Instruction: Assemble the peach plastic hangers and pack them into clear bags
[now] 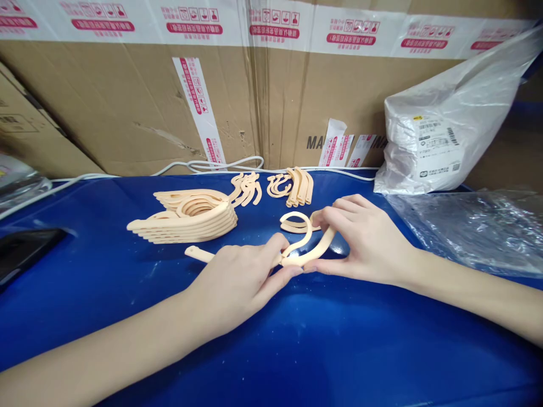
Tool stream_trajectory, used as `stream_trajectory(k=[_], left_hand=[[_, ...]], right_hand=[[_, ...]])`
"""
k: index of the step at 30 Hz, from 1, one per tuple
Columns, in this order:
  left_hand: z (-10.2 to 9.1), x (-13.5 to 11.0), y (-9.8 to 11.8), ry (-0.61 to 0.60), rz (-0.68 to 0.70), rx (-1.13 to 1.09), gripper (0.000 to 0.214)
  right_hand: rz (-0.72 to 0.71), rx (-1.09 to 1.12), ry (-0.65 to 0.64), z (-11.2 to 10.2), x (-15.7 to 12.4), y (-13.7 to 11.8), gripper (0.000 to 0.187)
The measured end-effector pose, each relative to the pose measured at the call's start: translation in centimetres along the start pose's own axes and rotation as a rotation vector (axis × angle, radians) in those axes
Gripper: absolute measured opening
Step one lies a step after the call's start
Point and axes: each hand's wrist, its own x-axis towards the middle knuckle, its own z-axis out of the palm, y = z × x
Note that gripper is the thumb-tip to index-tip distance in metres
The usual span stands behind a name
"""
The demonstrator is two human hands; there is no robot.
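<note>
The item under inspection is a cream hanger [296,260] of smooth, plastic-looking material, held between the two hands above the blue, glossy table [271,350]. Its rounded hook [309,229] rises in an open curl from the gap between the hands; a slim bar [198,254] with a small hole near its blunt tip projects beyond the left hand [244,274], and a curved arm [319,250] sweeps up to the right hand [360,240]. The left hand is closed around the bar, thumb and forefinger pinched near the joint. The right hand is partly closed, bent fingers above and thumb below, gripping the curved arm. Just past the hook, flat curved pieces [292,228] lie on the table, partly hidden. Beyond the left hand stands a neat stack [190,230] of matching cream frames with layered edges and rounded openings. Farther from the hands lie a tangled heap of small pieces [247,189], some C-shaped hooks [275,194] and a group of thick bent bars [300,189]. Beyond the right hand are a crinkled white bag [449,130] with a printed label and, nearer, wrinkled clear film [470,232].
</note>
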Motion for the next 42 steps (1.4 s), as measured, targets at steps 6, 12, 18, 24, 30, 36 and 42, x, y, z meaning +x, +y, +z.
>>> stream_trajectory(k=[6, 12, 18, 24, 30, 36, 42], left_hand=[[0.8, -0.2, -0.5, 0.031, 0.033, 0.021, 0.034], [1.0, -0.4, -0.4, 0.068, 0.072, 0.045, 0.037], [1.1, -0.3, -0.5, 0.141, 0.118, 0.084, 0.036], [1.0, -0.4, -0.3, 0.207, 0.181, 0.185, 0.041], [0.3, -0.4, 0.2, 0.24, 0.399, 0.308, 0.041], [0.6, -0.4, -0.2, 0.265, 0.492, 0.434, 0.028], [0.2, -0.3, -0.2, 0.275, 0.503, 0.481, 0.031]], right_hand=[[-0.029, 0.041, 0.068, 0.2, -0.3, -0.1, 0.072], [-0.071, 0.084, 0.092, 0.2, -0.3, 0.2, 0.076], [-0.121, -0.022, 0.21, -0.2, -0.5, 0.0, 0.04], [-0.211, 0.004, 0.097, -0.3, -0.8, -0.7, 0.027], [-0.088, 0.101, 0.046, -0.6, -0.4, -0.7, 0.029], [0.067, 0.114, -0.055, -0.2, -0.2, 0.0, 0.016], [-0.045, 0.037, -0.091, -0.4, -0.4, -0.2, 0.022]])
